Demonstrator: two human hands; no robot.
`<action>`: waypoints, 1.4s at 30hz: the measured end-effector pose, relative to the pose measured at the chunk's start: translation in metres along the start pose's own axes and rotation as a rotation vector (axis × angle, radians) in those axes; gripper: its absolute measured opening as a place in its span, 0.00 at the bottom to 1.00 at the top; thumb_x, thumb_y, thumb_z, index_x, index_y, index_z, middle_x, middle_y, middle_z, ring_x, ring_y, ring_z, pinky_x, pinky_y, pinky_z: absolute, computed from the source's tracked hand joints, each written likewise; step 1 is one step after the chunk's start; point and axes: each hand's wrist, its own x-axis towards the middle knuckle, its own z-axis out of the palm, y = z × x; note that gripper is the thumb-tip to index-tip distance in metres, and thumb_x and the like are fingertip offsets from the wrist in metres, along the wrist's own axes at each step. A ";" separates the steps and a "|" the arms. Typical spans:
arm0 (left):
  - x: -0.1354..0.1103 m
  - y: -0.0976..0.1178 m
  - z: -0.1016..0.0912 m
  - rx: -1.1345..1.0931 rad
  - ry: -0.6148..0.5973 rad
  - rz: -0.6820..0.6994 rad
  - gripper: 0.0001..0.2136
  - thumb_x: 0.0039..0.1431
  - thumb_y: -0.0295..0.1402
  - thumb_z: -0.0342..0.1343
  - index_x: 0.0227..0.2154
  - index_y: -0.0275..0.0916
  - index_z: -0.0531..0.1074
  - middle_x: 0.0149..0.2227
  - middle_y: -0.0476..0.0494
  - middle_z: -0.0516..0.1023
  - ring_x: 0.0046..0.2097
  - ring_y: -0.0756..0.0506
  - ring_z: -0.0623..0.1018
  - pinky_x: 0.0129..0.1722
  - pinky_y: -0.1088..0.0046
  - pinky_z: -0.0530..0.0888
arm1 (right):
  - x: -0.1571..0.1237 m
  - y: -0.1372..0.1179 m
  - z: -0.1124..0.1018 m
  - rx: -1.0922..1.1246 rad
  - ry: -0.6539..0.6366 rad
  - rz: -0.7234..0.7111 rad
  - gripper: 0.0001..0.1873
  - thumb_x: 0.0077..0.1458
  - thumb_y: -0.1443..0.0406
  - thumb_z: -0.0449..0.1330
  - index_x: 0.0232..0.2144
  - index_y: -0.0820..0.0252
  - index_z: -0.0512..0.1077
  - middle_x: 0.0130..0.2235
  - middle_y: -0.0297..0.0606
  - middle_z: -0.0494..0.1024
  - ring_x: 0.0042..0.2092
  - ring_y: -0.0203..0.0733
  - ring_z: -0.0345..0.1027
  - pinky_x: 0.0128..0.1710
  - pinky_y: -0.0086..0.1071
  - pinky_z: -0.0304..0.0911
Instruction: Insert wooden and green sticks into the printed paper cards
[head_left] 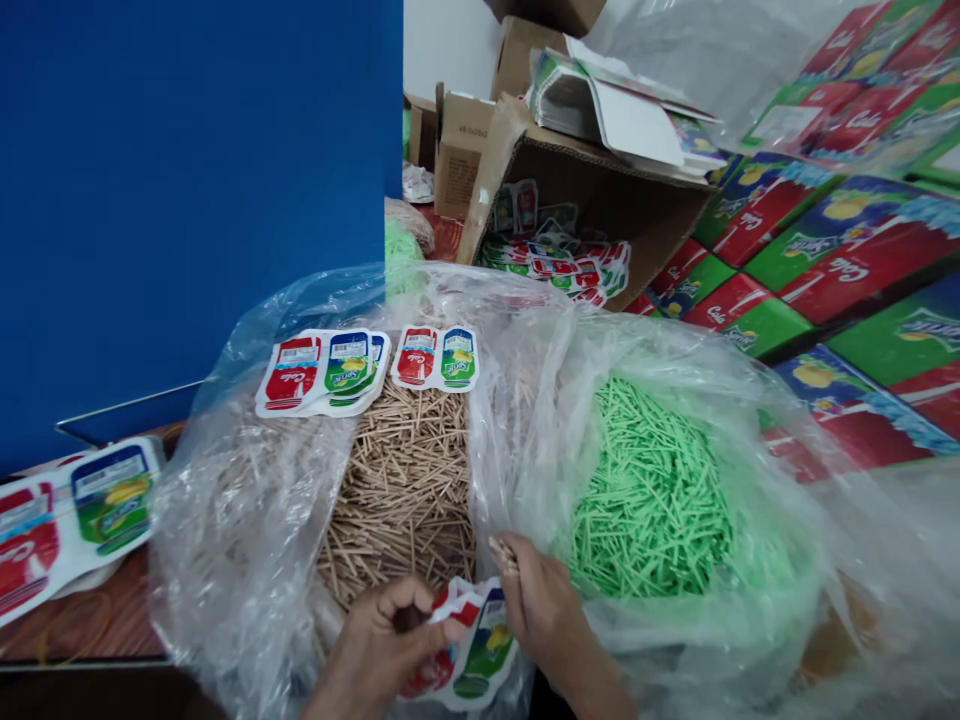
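My left hand pinches the top edge of a double pouch printed red on one half and green and blue on the other. Against the pouch's right side is my right hand, its fingers curled closed around what look like a few short brown sticks. Just beyond my hands, a clear plastic bag lies open, full of brown sticks. More printed double pouches rest at its far edge, a small stack on the left and another pouch beside it.
On the right, another clear bag holds green sticks. Behind stands an open carton with printed pouches inside. Stacked Cola and Sprite boxes fill the right side. A blue panel blocks the left; more pouches lie below it.
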 end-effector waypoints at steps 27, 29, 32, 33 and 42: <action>0.008 -0.009 0.006 0.560 -0.113 0.707 0.06 0.53 0.27 0.62 0.31 0.45 0.81 0.26 0.47 0.79 0.28 0.48 0.76 0.30 0.78 0.70 | 0.020 -0.026 -0.015 1.176 -0.139 0.914 0.17 0.61 0.51 0.53 0.33 0.59 0.68 0.31 0.39 0.82 0.28 0.41 0.76 0.26 0.30 0.69; 0.010 -0.011 0.003 0.597 -0.130 0.801 0.07 0.54 0.26 0.61 0.33 0.43 0.80 0.28 0.47 0.80 0.28 0.49 0.77 0.30 0.79 0.71 | 0.021 -0.027 -0.012 1.161 -0.142 0.914 0.19 0.59 0.49 0.53 0.33 0.59 0.67 0.30 0.39 0.82 0.27 0.41 0.75 0.25 0.30 0.68; 0.013 -0.014 0.000 0.724 -0.224 0.972 0.06 0.57 0.26 0.57 0.36 0.40 0.75 0.31 0.46 0.80 0.30 0.49 0.79 0.31 0.80 0.74 | 0.026 -0.030 -0.007 1.106 -0.163 0.948 0.22 0.56 0.46 0.55 0.31 0.59 0.66 0.27 0.39 0.81 0.29 0.41 0.75 0.27 0.30 0.67; 0.014 -0.014 0.000 0.756 -0.233 1.021 0.04 0.59 0.27 0.56 0.36 0.40 0.74 0.31 0.46 0.79 0.30 0.49 0.79 0.31 0.79 0.74 | 0.028 -0.030 -0.006 1.087 -0.180 0.961 0.22 0.55 0.45 0.55 0.30 0.59 0.66 0.27 0.39 0.80 0.28 0.40 0.74 0.27 0.29 0.67; 0.013 -0.004 0.001 0.771 -0.139 1.176 0.10 0.64 0.38 0.51 0.34 0.38 0.72 0.26 0.46 0.78 0.26 0.49 0.79 0.27 0.80 0.76 | 0.037 -0.032 -0.005 1.075 -0.288 0.985 0.24 0.56 0.44 0.52 0.33 0.59 0.64 0.28 0.36 0.78 0.20 0.32 0.64 0.16 0.23 0.55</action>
